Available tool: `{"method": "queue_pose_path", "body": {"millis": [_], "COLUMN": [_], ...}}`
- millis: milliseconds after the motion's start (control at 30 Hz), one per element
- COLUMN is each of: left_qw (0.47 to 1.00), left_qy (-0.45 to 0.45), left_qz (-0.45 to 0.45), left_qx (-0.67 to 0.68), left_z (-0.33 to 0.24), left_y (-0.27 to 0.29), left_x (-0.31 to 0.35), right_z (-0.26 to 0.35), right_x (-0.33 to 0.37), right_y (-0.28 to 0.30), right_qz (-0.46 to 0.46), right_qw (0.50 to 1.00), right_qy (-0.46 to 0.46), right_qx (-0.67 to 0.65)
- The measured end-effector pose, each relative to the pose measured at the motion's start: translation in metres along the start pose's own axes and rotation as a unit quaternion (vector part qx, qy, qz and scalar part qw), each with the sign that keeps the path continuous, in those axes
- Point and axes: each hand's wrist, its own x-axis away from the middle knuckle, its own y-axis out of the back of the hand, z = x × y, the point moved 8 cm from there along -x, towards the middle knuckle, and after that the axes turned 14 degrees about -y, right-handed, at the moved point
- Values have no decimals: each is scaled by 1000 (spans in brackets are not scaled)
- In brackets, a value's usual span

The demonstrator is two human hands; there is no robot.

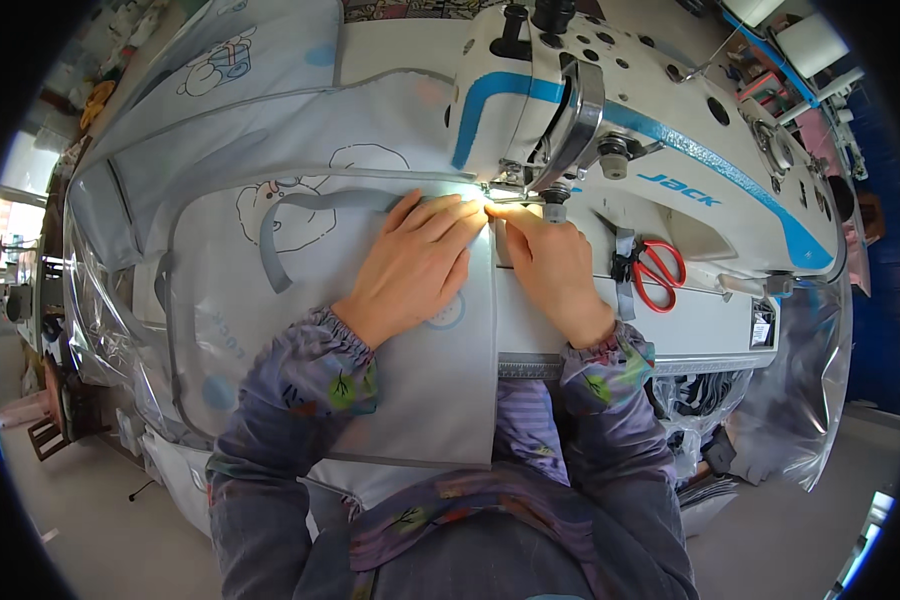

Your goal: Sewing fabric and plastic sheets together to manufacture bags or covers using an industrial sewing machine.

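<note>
A pale grey fabric panel (420,400) with dark grey bound edges and printed cartoon outlines lies under the sewing machine (660,130). My left hand (410,262) rests flat on it, fingers stretched toward the lit needle area (487,192). A grey strap (315,202) curves over the panel and passes under those fingers. At the panel's top right corner, beside the presser foot, my right hand (555,265) is closed, index finger and thumb at the bound edge. Its other fingers are curled underneath and partly hidden. My hands nearly meet at the needle.
Red-handled scissors (660,275) lie on the machine bed to the right of my right hand. More printed grey fabric (200,150) spreads to the far left. Clear plastic sheeting (805,390) hangs at the right, and thread cones (810,45) stand at the back right.
</note>
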Motion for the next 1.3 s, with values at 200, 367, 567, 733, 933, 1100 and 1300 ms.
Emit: {"method": "queue_pose_path", "body": {"millis": [200, 367, 567, 733, 933, 1100, 1300], "left_qw": [999, 1000, 991, 973, 552, 683, 726], "left_qy": [15, -11, 36, 205, 666, 602, 576], "left_qz": [14, 3, -43, -103, -88, -408, -374], "left_qx": [41, -18, 120, 35, -494, 76, 42], "left_z": [7, 8, 30, 57, 75, 126, 140], "left_y": [-8, -5, -3, 83, 249, 180, 194], "left_x": [-3, -14, -8, 97, 413, 541, 520], "right_z": [8, 3, -5, 32, 65, 57, 38], "right_x": [7, 9, 38, 86, 90, 101, 94], "right_y": [5, 6, 21, 32, 24, 20, 20], "right_qz": [-34, -39, 67, 129, -34, -15, 27], "right_qw": [999, 999, 977, 968, 979, 978, 970], "right_qy": [-23, -6, -22, 196, 161, 133, 103], "right_qx": [27, -11, -199, -86, -122, -163, -220]}}
